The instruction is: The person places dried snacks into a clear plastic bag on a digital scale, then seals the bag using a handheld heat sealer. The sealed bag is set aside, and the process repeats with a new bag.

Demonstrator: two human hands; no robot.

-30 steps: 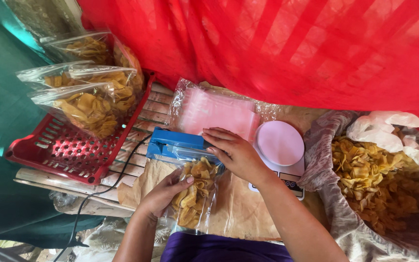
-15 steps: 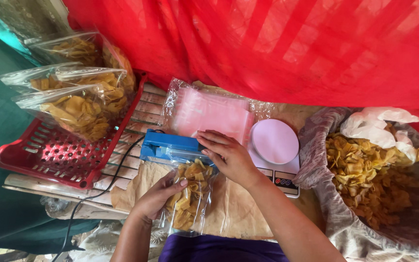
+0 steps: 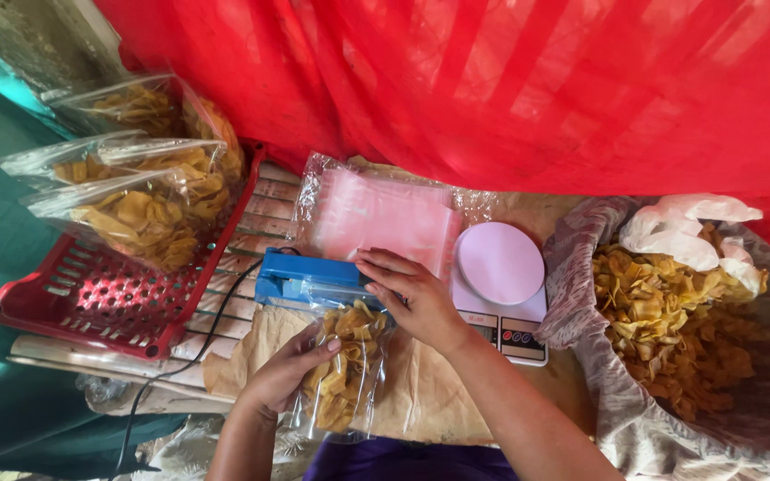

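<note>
Item in hand: one clear bag of chips (image 3: 347,379), its open top laid in the blue sealer (image 3: 314,278) at mid-worktop; left hand (image 3: 289,374) fingers pinch the bag's side just below the sealer, right hand (image 3: 412,298) lies flat with fingers pressing on the sealer's right end. Done, by appearance: several filled bags (image 3: 140,191) stacked in the red basket (image 3: 91,307) left of the sealer. Left: loose chips (image 3: 670,325) heaped in the cloth-lined sack well right of the sealer, beyond the scale (image 3: 501,294); empty bags (image 3: 385,218) just behind it.
</note>
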